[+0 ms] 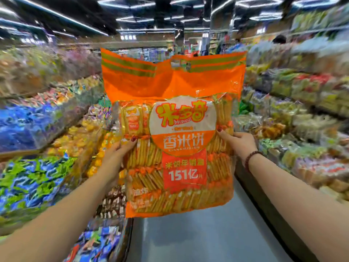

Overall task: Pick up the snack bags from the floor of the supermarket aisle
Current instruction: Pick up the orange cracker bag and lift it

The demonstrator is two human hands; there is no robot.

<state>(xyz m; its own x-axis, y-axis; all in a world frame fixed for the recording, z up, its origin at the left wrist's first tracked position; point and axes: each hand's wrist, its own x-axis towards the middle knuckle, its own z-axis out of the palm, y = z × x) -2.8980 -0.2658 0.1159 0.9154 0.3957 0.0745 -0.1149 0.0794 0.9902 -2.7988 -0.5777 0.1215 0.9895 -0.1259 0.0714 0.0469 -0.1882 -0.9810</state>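
A dark ceiling (143,8) crossed by strip lights spans the supermarket aisle. Blurred shelves (37,129) packed with bright packets line the left side, and more shelves (302,110) line the right. The smooth grey floor (198,239) runs between them. A big orange snack bag (177,140) of rice crackers is held upright in mid-air, well off the floor. The left hand (115,157) grips its left edge and the right hand (239,142) its right edge. A beaded bracelet (251,159) circles the right wrist.
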